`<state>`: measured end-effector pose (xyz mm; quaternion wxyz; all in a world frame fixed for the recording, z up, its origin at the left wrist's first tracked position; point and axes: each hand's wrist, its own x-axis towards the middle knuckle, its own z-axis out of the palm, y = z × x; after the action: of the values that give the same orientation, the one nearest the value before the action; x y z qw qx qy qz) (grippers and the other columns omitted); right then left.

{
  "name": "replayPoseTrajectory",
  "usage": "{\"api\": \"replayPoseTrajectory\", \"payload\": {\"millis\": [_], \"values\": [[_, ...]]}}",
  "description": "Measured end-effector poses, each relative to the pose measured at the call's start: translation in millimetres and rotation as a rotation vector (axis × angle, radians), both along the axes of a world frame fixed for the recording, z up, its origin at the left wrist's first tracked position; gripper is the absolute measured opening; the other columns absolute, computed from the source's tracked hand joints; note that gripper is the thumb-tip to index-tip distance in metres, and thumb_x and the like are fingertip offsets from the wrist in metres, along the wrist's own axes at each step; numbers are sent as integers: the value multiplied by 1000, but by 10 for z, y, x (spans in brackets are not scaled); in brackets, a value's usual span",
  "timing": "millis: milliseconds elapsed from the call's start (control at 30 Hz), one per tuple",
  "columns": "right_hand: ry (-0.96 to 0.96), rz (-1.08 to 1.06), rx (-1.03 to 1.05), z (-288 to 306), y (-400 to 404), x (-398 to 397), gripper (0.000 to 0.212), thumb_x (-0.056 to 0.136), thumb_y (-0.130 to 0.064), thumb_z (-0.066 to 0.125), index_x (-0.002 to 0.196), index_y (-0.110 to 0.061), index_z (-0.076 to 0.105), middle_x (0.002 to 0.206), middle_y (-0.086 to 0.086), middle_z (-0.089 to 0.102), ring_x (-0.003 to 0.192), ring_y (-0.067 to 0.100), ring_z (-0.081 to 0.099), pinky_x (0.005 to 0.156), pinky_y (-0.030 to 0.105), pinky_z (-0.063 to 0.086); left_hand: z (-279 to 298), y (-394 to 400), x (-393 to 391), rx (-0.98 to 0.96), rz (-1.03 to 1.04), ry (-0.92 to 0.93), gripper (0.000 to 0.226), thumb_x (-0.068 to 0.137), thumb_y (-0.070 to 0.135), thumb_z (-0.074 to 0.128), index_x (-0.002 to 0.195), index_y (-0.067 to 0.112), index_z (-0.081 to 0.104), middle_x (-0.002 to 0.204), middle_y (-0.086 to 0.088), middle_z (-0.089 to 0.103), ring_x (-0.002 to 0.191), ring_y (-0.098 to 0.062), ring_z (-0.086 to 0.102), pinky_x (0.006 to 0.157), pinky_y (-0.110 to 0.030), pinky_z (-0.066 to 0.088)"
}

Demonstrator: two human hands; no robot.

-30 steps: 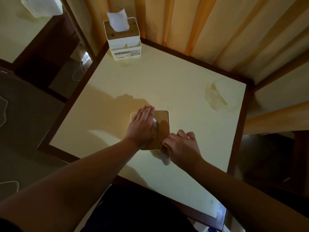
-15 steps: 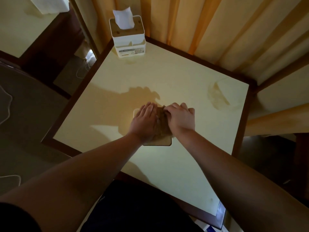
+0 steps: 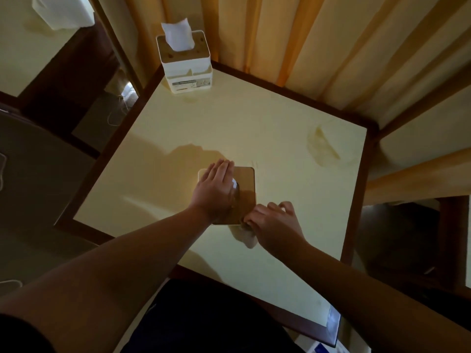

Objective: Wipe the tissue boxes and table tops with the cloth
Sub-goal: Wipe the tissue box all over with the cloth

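A square tissue box with a wooden lid (image 3: pixel 246 183) stands in the middle of the cream table top (image 3: pixel 267 128). My left hand (image 3: pixel 216 191) lies flat on the lid's left half, fingers straight, covering the tissue slot. My right hand (image 3: pixel 274 222) is at the box's near right corner, fingers curled round a pale cloth (image 3: pixel 247 236) that pokes out below it onto the table. A second white tissue box (image 3: pixel 184 59) with a tissue sticking up stands at the table's far left corner.
A dried stain (image 3: pixel 322 147) marks the table near its right edge. The table has a dark wooden rim (image 3: pixel 356 194). Striped curtains (image 3: pixel 305 42) hang behind. Another table with a white box (image 3: pixel 63 11) stands at the far left. A dark chair (image 3: pixel 38 174) is on the left.
My right hand has drawn the cloth from the top of the lid back to the box's near right corner. My left hand has stayed flat on the lid.
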<state>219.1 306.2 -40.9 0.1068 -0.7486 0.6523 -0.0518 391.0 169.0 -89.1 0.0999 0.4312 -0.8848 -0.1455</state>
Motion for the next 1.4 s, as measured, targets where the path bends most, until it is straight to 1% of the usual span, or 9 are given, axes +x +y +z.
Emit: {"api": "replayPoseTrajectory", "payload": {"millis": [167, 433, 667, 833, 967, 1033, 1167, 1300, 1400], "values": [[13, -92, -38, -28, -321, -26, 12, 99, -35, 60, 98, -34, 72, 99, -11, 71, 92, 25, 62, 84, 44, 42, -10, -6, -2, 16, 9, 7, 60, 107, 34, 27, 149, -4, 45, 151, -22, 51, 146, -36, 42, 123, -46, 27], [49, -279, 6, -38, -946, 13, 25, 105, -28, 51, 120, -34, 69, 121, -11, 67, 115, 29, 53, 86, 44, 36, 31, -4, -21, 54, 7, -59, 67, 104, 40, 20, 152, -2, 42, 156, -19, 46, 152, -32, 34, 127, -42, 21], [52, -192, 65, 43, -813, 83, 22, 103, -24, 49, 106, -31, 69, 110, -10, 67, 110, 25, 52, 86, 43, 32, 21, -2, -18, 32, 7, -60, 64, 106, 35, 21, 151, -5, 44, 152, -20, 49, 148, -35, 39, 125, -45, 25], [23, -91, -6, 44, -357, 70, 7, 94, -28, 68, 87, -28, 67, 88, -9, 65, 90, 25, 57, 77, 42, 37, -11, 2, -24, -35, 12, 9, 56, 105, 28, 32, 144, -8, 51, 144, -26, 56, 139, -41, 50, 119, -52, 37], [61, -13, 40, -11, -135, 49, 29, 76, -50, 85, 87, -29, 70, 88, -10, 66, 84, 21, 57, 74, 39, 41, 0, -13, 0, 3, 0, -26, 60, 105, 31, 27, 149, -6, 45, 150, -25, 50, 144, -40, 44, 122, -51, 33], [71, 30, 47, -23, -48, 50, 30, 83, -59, 74, 92, -30, 73, 91, -9, 70, 84, 21, 60, 74, 39, 44, 0, -18, 0, 15, -9, -53, 62, 104, 31, 26, 151, -5, 42, 152, -24, 48, 146, -39, 41, 123, -49, 30], [38, 32, 10, 17, -58, 29, 44, 94, -46, 34, 90, -31, 75, 88, -10, 71, 83, 23, 58, 74, 40, 44, -7, -23, -7, 12, -13, -45, 60, 105, 31, 27, 151, -5, 41, 153, -24, 47, 147, -39, 39, 123, -46, 26], [66, -48, -38, -2, -279, -16, 18, 96, -37, 54, 91, -32, 71, 88, -12, 69, 87, 23, 56, 76, 41, 41, -20, -14, -17, -8, 2, 17, 49, 107, 20, 46, 148, -6, 45, 150, -24, 50, 145, -39, 43, 122, -51, 31], [50, -96, -17, -2, -551, -45, 11, 97, -33, 61, 94, -30, 71, 95, -9, 70, 94, 28, 57, 79, 43, 38, 15, -12, -34, 31, 20, 15, 50, 107, 22, 45, 150, -4, 44, 152, -20, 49, 147, -35, 40, 123, -43, 22]]}}
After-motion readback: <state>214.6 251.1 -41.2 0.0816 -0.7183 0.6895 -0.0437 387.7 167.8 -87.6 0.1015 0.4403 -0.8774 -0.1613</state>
